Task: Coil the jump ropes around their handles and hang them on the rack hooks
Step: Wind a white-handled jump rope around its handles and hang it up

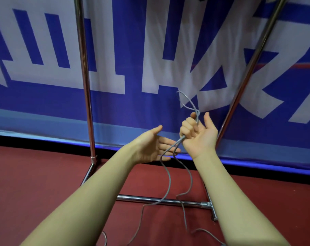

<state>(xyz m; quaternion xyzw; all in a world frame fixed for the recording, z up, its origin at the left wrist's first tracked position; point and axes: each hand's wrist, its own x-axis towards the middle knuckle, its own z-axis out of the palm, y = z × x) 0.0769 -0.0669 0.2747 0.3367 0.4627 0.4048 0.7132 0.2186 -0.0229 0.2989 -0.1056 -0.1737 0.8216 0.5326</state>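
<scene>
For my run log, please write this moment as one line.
right hand: grips grey rope | left hand: open beside rope | rope ends: on floor | rack: rope not hung

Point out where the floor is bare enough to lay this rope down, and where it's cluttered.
Bare red floor lies left of the rack's left post, up to the banner. More lies right of the rack's foot. Crowded: around the base bar, where the grey rope trails from the right hand past the open left hand.
</scene>
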